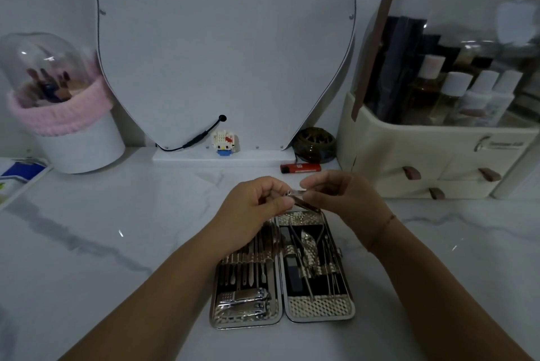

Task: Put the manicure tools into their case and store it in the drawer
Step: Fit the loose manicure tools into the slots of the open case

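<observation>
Both hands, left hand (253, 205) and right hand (339, 197), pinched one small shiny metal tool (295, 194) between them. Just below their grip, the case (282, 270) lay open on the desk (102, 243), its metal tools strapped in rows.

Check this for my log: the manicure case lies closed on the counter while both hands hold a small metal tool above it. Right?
Not quite. In the head view the case lies open, tools strapped in both halves. The left hand and right hand do hold a small metal tool above it.

home vanity: mirror (222, 47); cosmetics organizer (438, 138)
</observation>
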A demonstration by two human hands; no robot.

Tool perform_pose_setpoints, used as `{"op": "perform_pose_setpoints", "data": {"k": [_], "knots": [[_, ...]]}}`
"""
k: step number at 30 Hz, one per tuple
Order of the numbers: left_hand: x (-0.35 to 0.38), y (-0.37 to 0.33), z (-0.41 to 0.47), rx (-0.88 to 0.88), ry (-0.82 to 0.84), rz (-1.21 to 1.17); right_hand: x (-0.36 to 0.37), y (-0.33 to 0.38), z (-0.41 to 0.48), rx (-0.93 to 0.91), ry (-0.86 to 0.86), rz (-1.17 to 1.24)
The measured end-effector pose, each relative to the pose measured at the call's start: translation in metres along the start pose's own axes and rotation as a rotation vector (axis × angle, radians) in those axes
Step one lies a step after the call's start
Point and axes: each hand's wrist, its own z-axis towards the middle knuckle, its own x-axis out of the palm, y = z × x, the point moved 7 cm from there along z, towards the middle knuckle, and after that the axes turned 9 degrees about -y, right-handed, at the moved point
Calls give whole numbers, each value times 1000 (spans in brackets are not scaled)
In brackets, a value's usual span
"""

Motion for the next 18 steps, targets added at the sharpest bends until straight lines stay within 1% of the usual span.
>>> {"op": "perform_pose_setpoints", "data": {"k": [2,5,7,9,11,13,15,18], "knots": [[1,1,0,12,10,49,0,5,-1,-30,-5,22],[7,-1,-3,40,37,97,1,11,-1,-54,-7,119],[11,-3,-6,58,59,123,6,13,-2,-65,33,143],[10,-3,-5,40,43,75,10,12,-3,-69,63,108],[3,-1,-2,-2,-20,-44,5,10,-2,-86,17,2],[-1,-1,-1,-45,-45,-141,-2,9,1,-125,-36,-102],[4,-2,-2,-72,10,-158,0,9,3,-137,-25,-124],[16,-3,-8,-86,115,-151,16,12,2,-149,66,-161]]}}
